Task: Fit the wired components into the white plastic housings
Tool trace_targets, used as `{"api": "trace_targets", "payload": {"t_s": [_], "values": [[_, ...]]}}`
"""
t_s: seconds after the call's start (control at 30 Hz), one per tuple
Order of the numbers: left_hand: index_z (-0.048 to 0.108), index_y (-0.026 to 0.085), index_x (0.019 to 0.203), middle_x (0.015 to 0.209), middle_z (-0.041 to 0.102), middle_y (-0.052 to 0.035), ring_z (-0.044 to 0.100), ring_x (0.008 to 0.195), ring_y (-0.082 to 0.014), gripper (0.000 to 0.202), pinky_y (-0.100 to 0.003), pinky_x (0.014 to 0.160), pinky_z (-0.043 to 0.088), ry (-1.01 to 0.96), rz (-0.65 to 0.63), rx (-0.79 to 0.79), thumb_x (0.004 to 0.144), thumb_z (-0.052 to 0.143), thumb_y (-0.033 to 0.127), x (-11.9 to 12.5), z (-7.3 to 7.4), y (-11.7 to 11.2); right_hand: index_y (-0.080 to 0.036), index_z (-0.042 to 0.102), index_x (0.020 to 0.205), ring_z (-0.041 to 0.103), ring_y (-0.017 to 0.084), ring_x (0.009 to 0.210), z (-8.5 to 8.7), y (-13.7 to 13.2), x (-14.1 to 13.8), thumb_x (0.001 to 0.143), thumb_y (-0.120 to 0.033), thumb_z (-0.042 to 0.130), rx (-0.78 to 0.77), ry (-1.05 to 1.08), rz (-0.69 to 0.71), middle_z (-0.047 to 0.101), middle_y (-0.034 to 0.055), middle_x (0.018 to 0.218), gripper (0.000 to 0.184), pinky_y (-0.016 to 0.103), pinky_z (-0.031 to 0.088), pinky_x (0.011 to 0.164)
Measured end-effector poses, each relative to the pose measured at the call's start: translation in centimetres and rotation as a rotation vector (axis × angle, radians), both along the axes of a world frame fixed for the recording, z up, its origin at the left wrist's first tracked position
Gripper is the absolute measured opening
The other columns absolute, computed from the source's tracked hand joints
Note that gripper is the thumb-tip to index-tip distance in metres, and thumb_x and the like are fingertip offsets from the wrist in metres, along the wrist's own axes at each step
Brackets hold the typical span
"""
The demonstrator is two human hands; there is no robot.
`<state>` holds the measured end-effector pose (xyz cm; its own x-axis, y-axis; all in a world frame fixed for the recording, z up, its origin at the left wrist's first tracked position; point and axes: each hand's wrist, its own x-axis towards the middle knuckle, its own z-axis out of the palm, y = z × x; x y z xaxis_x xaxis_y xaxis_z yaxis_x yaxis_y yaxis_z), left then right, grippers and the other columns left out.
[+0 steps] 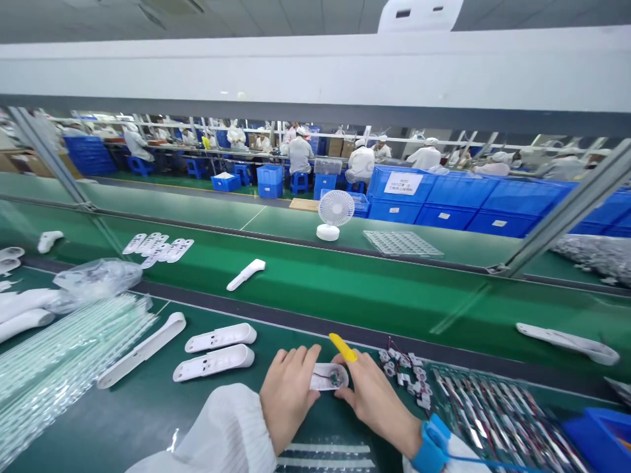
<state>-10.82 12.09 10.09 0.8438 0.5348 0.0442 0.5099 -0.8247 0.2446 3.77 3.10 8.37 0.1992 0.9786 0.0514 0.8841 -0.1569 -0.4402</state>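
My left hand [287,394] and my right hand [374,397] together hold a small white plastic shell [326,378] low over the green bench, close to me. Inside the shell sits a small part with thin wires. A yellow tool [342,346] sticks up from my right hand's fingers, over the shell. A blue wrist strap [430,443] with a cord is on my right wrist. Two white housings [217,350] lie to the left of my left hand.
A pile of small wired parts [407,370] lies right of my hand, beside trays of components [497,414]. A long white cover [142,349] and bagged strips [64,358] lie left. On the conveyor belt [345,282] are a white handle [246,274] and a desk fan [334,213]. Workers sit behind.
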Motion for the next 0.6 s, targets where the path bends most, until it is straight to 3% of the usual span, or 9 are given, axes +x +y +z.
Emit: {"api": "trace_targets", "payload": {"t_s": [0.13, 0.27, 0.37, 0.43, 0.6], "values": [[0.041, 0.014, 0.123, 0.117, 0.052, -0.0102, 0.049, 0.106, -0.0247, 0.064, -0.039, 0.087, 0.040, -0.016, 0.069, 0.029, 0.071, 0.065, 0.042, 0.3, 1.9, 3.5, -0.018, 0.054, 0.102, 0.054, 0.021, 0.094, 0.6, 2.6, 3.0, 0.073, -0.017, 0.056, -0.116, -0.175, -0.124, 0.059, 0.0065, 0.102, 0.028, 0.032, 0.039, 0.082], [0.054, 0.011, 0.105, 0.107, 0.056, -0.0098, 0.051, 0.102, -0.0230, 0.029, -0.042, 0.085, 0.041, 0.058, 0.278, 0.071, 0.082, 0.054, 0.029, 1.1, 3.1, 11.0, -0.009, 0.056, 0.100, 0.054, 0.028, 0.094, 1.6, 6.0, 8.2, 0.076, -0.016, 0.051, -0.139, -0.309, -0.257, 0.060, 0.0156, 0.098, 0.025, 0.039, 0.037, 0.080], [0.056, 0.012, 0.098, 0.104, 0.057, -0.0073, 0.055, 0.096, -0.0201, 0.020, -0.041, 0.081, 0.045, 0.136, 0.463, 0.060, 0.083, 0.053, 0.024, 1.4, 2.5, 16.0, -0.008, 0.058, 0.092, 0.056, 0.031, 0.095, 1.5, 7.6, 11.3, 0.074, -0.011, 0.051, -0.161, -0.386, -0.302, 0.061, 0.0192, 0.094, 0.020, 0.040, 0.038, 0.077], [0.056, 0.013, 0.099, 0.103, 0.057, -0.0069, 0.056, 0.094, -0.0191, 0.020, -0.039, 0.078, 0.047, 0.170, 0.543, 0.032, 0.084, 0.053, 0.025, 1.6, 1.7, 18.0, -0.011, 0.059, 0.086, 0.058, 0.031, 0.092, 1.0, 8.1, 12.8, 0.072, -0.010, 0.051, -0.177, -0.412, -0.315, 0.062, 0.0188, 0.090, 0.016, 0.040, 0.038, 0.074], [0.057, 0.013, 0.097, 0.098, 0.060, -0.0059, 0.058, 0.087, -0.0168, 0.020, -0.036, 0.076, 0.049, 0.222, 0.588, -0.093, 0.084, 0.052, 0.028, 2.3, 0.4, 19.5, -0.019, 0.057, 0.078, 0.061, 0.028, 0.084, -1.3, 7.9, 16.2, 0.073, -0.019, 0.047, -0.208, -0.372, -0.288, 0.063, 0.0173, 0.086, 0.010, 0.037, 0.041, 0.065]]}}
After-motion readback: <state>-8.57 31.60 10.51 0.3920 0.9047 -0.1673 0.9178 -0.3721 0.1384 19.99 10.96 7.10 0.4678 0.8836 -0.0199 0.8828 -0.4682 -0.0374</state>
